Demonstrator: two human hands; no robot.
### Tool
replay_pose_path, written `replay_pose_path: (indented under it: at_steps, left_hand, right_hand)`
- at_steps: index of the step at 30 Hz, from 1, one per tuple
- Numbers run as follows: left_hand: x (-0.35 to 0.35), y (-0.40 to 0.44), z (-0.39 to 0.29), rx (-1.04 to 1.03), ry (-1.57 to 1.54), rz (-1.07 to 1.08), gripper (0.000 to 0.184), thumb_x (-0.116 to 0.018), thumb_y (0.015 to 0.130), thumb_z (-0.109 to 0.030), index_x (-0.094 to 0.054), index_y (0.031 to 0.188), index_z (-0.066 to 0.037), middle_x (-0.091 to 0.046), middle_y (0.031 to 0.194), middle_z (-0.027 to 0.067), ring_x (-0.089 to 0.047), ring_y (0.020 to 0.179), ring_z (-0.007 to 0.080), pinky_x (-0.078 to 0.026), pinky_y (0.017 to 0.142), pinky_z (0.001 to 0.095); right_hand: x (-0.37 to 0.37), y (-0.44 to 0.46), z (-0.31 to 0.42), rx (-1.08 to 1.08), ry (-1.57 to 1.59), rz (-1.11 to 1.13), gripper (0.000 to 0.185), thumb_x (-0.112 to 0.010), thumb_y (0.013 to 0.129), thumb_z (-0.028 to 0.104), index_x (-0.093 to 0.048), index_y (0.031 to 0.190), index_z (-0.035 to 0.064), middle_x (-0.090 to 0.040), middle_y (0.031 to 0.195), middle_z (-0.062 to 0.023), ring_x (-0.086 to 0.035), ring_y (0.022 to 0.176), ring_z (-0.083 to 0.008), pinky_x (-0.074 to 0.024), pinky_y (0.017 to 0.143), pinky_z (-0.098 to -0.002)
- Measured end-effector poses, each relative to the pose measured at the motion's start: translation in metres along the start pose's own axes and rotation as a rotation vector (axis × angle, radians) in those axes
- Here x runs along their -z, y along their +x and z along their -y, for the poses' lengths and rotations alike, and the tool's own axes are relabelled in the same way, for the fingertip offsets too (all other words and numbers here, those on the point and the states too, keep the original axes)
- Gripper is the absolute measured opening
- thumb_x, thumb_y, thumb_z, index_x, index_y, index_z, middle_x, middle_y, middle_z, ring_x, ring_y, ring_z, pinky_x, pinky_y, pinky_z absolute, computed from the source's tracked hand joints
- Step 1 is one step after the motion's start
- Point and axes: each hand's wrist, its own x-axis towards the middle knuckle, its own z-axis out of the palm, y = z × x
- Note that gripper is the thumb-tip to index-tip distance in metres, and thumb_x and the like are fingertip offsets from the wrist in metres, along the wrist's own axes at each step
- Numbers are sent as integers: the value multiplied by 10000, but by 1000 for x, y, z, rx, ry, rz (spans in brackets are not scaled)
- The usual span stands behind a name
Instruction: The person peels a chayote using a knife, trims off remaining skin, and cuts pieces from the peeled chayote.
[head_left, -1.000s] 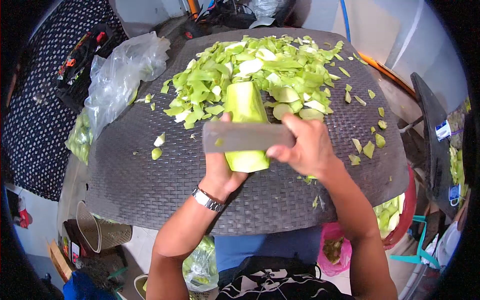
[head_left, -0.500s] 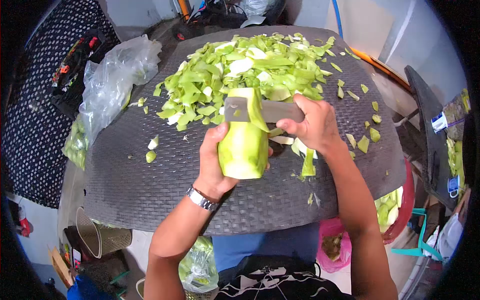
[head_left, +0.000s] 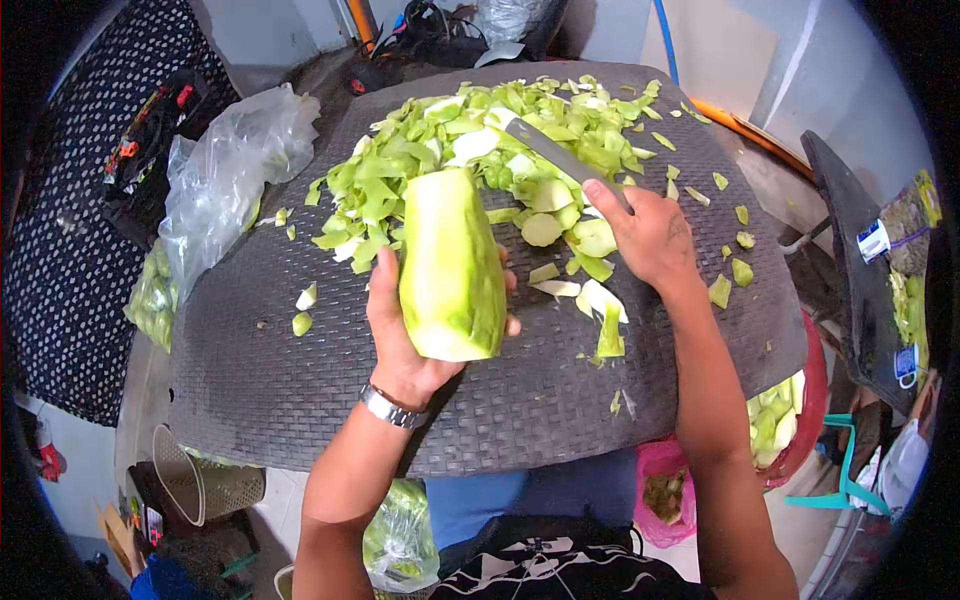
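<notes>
A peeled pale-green papaya (head_left: 455, 270) rests in my left hand (head_left: 395, 335), whose thumb lies along its left side and fingertips wrap round the right. It leans slightly, its cut lower end facing me. In my right hand (head_left: 655, 240) is a knife (head_left: 560, 158), its blade pointing up and left over the peelings. The blade is apart from the papaya and seen nearly edge-on. A broad heap of green peelings (head_left: 385, 190) covers the far part of the dark woven table (head_left: 300, 400), with loose strips scattered around it.
A clear plastic bag (head_left: 225, 175) lies at the table's left edge. Below the right edge stands a red basin (head_left: 817, 400) with pale-green pieces, beside a pink bag (head_left: 650, 525). A beige basket (head_left: 225, 490) is at lower left, a turquoise stool (head_left: 840, 480) at lower right.
My right hand has swung the knife off the papaya, up and right over the heap. The strip on the blade is gone from it. My left hand has shifted left and turned the papaya.
</notes>
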Motion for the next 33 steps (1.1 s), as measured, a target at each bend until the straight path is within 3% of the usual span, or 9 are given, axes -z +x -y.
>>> replay_pose_path:
  at_steps: [3, 7, 8, 9, 12, 22, 23, 33]
  left_hand:
    - [11, 5, -3, -45, 146, -170, 904, -452, 947, -791, -478, 1471, -55, -643, 1284, 206, -678, 1083, 345, -606, 846, 489]
    - [21, 22, 3, -97, 183, -387, 655, -532, 1011, -618, -577, 1384, -81, -688, 1255, 155, -703, 1078, 301, -586, 943, 466]
    - [25, 24, 3, -106, 173, -430, 620, -543, 1016, -593, -591, 1372, -88, -695, 1247, 150, -707, 1072, 299, -582, 950, 472]
    - [21, 20, -1, 10, 101, -366, 517, -587, 1016, -511, -609, 1317, -92, -709, 1188, 115, -713, 1029, 280, -580, 934, 439]
    - [19, 18, -3, 12, 117, -291, 475, -625, 984, -470, -623, 1269, -90, -721, 1091, 122, -716, 974, 277, -586, 911, 442]
    - [12, 13, 0, -70, 155, -321, 526, -605, 980, -477, -615, 1315, -71, -723, 1131, 128, -726, 994, 279, -585, 938, 458]
    - [8, 12, 1, -102, 167, -325, 529, -608, 978, -478, -614, 1316, -71, -723, 1129, 127, -726, 988, 279, -586, 934, 458]
    - [0, 8, 8, -130, 265, -301, 520, -621, 979, -475, -616, 1299, -66, -714, 1156, 119, -713, 1012, 251, -577, 935, 405]
  right_hand:
    - [2, -12, 14, 11, -13, 86, 797, -604, 881, 773, -678, 757, -11, -689, 739, -251, -713, 778, -423, -551, 753, -508]
    - [-16, -35, 30, 295, 41, 162, 712, -686, 857, 718, -687, 800, 9, -677, 678, -220, -715, 690, -406, -566, 666, -487]
    - [-27, -44, 29, 480, 64, 98, 618, -751, 865, 615, -624, 804, 12, -606, 615, -170, -658, 591, -351, -519, 598, -455]
    - [-29, -54, 35, 549, 69, 132, 649, -761, 830, 651, -608, 810, 21, -614, 619, -171, -671, 599, -365, -527, 596, -464]
    - [-36, -73, 47, 745, 34, 134, 754, -772, 730, 759, -555, 809, 42, -639, 629, -176, -698, 618, -394, -544, 589, -488]
    - [-49, -63, 37, 704, 55, 39, 816, -731, 702, 830, -533, 769, 41, -618, 611, -166, -674, 587, -387, -524, 549, -459]
    - [-45, -54, 33, 712, 38, 24, 823, -699, 697, 860, -613, 765, 44, -678, 641, -154, -712, 622, -376, -572, 598, -495]
    - [-40, -63, 42, 732, 128, 104, 828, -682, 715, 869, -598, 789, 49, -676, 651, -177, -713, 635, -410, -569, 616, -525]
